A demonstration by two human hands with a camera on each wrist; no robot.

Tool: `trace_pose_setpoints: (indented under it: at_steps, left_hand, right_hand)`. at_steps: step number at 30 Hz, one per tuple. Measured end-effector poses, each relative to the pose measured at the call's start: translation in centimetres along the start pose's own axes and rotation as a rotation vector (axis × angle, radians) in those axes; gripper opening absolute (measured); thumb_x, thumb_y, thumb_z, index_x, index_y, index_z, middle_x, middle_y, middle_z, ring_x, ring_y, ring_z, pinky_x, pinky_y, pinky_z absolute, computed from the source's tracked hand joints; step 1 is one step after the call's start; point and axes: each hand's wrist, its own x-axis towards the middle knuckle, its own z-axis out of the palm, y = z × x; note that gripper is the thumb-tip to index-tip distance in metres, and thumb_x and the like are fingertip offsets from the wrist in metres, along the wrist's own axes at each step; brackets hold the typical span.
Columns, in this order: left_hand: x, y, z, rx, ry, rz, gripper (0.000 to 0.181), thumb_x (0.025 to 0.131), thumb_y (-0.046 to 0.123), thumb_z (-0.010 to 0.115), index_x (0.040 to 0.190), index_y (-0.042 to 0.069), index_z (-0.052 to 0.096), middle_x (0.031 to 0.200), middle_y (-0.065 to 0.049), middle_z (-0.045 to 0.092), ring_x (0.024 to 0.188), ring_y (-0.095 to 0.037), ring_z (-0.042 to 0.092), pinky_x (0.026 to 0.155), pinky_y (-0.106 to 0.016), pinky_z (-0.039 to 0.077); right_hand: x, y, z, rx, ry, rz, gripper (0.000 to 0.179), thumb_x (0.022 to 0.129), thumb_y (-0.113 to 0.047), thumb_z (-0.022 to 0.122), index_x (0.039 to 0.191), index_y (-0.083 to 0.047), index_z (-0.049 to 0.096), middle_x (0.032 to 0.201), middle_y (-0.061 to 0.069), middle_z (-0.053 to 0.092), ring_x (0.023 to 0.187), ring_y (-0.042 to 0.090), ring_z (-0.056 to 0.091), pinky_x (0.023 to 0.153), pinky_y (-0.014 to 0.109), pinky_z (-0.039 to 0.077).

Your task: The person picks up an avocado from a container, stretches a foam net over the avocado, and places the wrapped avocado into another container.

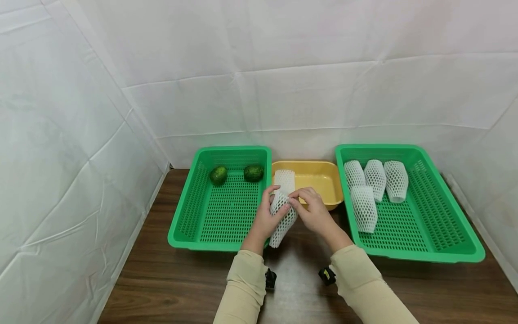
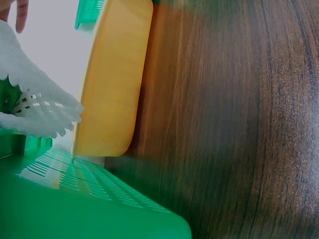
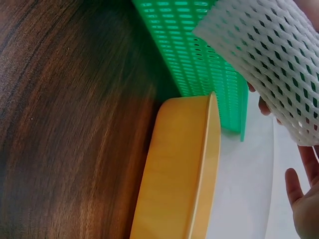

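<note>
A white foam net sleeve [image 1: 283, 220] with a dark green fruit, like an avocado [image 2: 7, 95], inside it is held over the table in front of the yellow basin [image 1: 321, 177]. My left hand [image 1: 265, 216] grips the sleeve round its side, its fingers partly showing behind the mesh in the right wrist view. At the sleeve's upper end, the fingertips of my right hand [image 1: 311, 209] pinch the net's edge. One more flat foam net [image 1: 285, 180] lies in the basin. How far the net covers the fruit is partly hidden by my hands.
To the left stands a green basket [image 1: 220, 211] with two avocados [image 1: 218, 175]. On the right, another green basket [image 1: 408, 234] holds several net-wrapped pieces [image 1: 363, 209]. White sheeting [image 1: 291, 99] hangs behind the wooden table [image 1: 178, 288].
</note>
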Motion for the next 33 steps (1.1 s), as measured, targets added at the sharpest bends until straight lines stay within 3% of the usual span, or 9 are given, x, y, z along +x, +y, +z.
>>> trace_pose_setpoints:
  at_steps: [8,14,19,23,26,29,33]
  left_hand:
    - [0.2,0.3,0.0,-0.009,-0.029,0.009,0.052,0.097,0.010,0.046,0.139,-0.004,0.020,0.117,-0.027,0.053,0.092,-0.038,0.059,0.076,-0.034,0.050]
    - [0.1,0.7,0.2,0.031,-0.029,-0.094,0.071,0.092,0.030,0.057,0.144,0.004,0.016,0.123,-0.020,0.052,0.096,-0.029,0.055,0.081,-0.037,0.045]
    - [0.1,0.7,0.3,0.035,-0.017,-0.146,0.077,0.087,0.024,0.064,0.145,0.006,0.015,0.123,-0.018,0.052,0.096,-0.027,0.052,0.083,-0.040,0.042]
    - [0.2,0.6,0.3,0.050,-0.020,-0.157,0.076,0.088,0.025,0.063,0.145,0.008,0.015,0.127,-0.017,0.049,0.098,-0.026,0.052,0.084,-0.040,0.042]
    - [0.1,0.6,0.3,0.043,-0.014,-0.154,0.074,0.090,0.025,0.059,0.145,0.009,0.013,0.129,-0.019,0.046,0.097,-0.026,0.052,0.083,-0.041,0.043]
    - [0.1,0.6,0.3,0.034,-0.011,-0.135,0.070,0.093,0.022,0.056,0.145,0.008,0.011,0.129,-0.021,0.045,0.095,-0.027,0.053,0.080,-0.042,0.043]
    - [0.1,0.5,0.2,0.038,-0.012,-0.115,0.067,0.095,0.019,0.053,0.145,0.006,0.010,0.130,-0.022,0.045,0.100,-0.030,0.055,0.082,-0.042,0.045]
  right_hand:
    - [0.3,-0.3,-0.5,-0.033,0.011,0.098,0.017,0.095,-0.018,0.053,0.099,-0.004,0.063,0.095,0.010,0.059,0.095,0.027,0.049,0.082,0.045,0.036]
    - [0.9,-0.7,-1.7,0.030,0.112,0.202,0.022,0.097,-0.023,0.050,0.101,-0.004,0.061,0.104,0.014,0.057,0.103,0.029,0.049,0.088,0.047,0.039]
    - [1.1,-0.6,-2.0,0.013,0.124,0.197,0.023,0.097,-0.025,0.049,0.102,-0.005,0.060,0.104,0.014,0.057,0.103,0.029,0.050,0.089,0.048,0.039]
    - [0.9,-0.3,-1.8,0.088,0.116,0.238,0.032,0.097,-0.025,0.051,0.120,-0.003,0.051,0.119,0.017,0.047,0.109,0.032,0.044,0.090,0.049,0.036]
    - [0.6,0.1,-1.6,0.260,0.037,0.373,0.055,0.094,-0.031,0.054,0.136,-0.003,0.031,0.132,0.021,0.035,0.115,0.036,0.040,0.090,0.050,0.039]
    - [0.2,0.4,-1.3,0.422,-0.106,0.526,0.071,0.092,-0.034,0.058,0.142,-0.006,0.016,0.137,0.022,0.031,0.118,0.038,0.041,0.088,0.048,0.043]
    - [0.0,0.7,-1.2,0.517,-0.244,0.578,0.080,0.089,-0.031,0.063,0.144,-0.008,0.010,0.138,0.024,0.034,0.119,0.037,0.044,0.089,0.045,0.044]
